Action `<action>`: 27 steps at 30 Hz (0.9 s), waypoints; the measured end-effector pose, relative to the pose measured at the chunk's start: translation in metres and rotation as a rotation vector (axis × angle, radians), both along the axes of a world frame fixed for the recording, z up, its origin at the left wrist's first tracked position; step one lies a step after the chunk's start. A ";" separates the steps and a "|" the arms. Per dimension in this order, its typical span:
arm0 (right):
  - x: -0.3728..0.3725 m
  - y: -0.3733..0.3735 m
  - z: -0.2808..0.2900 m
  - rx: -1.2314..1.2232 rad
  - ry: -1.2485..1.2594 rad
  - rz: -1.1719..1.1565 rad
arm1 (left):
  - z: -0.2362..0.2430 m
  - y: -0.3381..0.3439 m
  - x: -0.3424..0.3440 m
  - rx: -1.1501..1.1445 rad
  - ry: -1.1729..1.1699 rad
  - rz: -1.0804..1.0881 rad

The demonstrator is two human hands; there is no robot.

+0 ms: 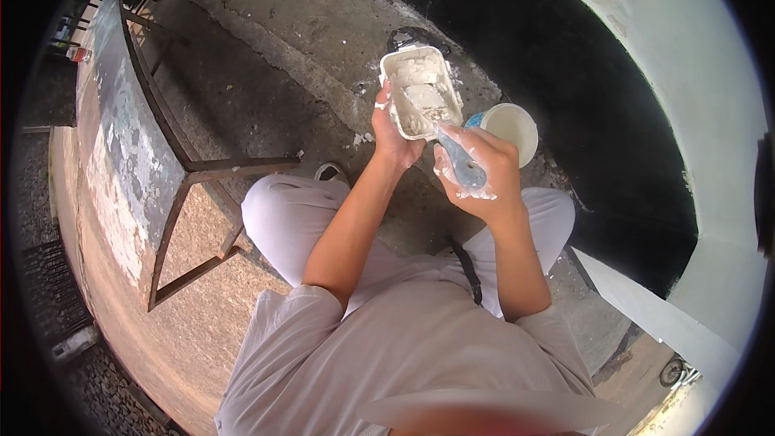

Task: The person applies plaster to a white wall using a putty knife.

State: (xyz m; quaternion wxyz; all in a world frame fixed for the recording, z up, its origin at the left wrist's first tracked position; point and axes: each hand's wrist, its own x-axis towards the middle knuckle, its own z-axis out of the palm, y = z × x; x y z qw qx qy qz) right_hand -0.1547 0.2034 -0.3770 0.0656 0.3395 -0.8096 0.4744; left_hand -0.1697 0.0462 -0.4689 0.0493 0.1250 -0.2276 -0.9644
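My left hand is closed around the left side of a small white tray holding white, lumpy paste. My right hand grips the grey handle of a scraper, its upper end at the tray's lower right corner; the blade is hard to make out. Both hands are smeared with white. Just beyond my right hand stands a white bucket with a blue label. A crumpled black item lies behind the tray.
At the left is a metal-framed board with peeling paint and a small red-labelled container beside it. A black and white wall curves along the right. Cracked concrete lies underneath. A bicycle wheel shows at the lower right.
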 end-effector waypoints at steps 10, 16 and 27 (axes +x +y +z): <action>0.001 -0.001 -0.035 0.075 0.000 0.088 | -0.004 0.003 0.009 -0.054 -0.032 -0.057; -0.004 -0.002 -0.032 0.030 -0.066 0.047 | -0.009 0.007 0.017 -0.102 -0.063 -0.087; -0.011 -0.004 -0.044 -0.073 -0.006 0.074 | -0.019 0.008 0.024 -0.085 -0.068 -0.118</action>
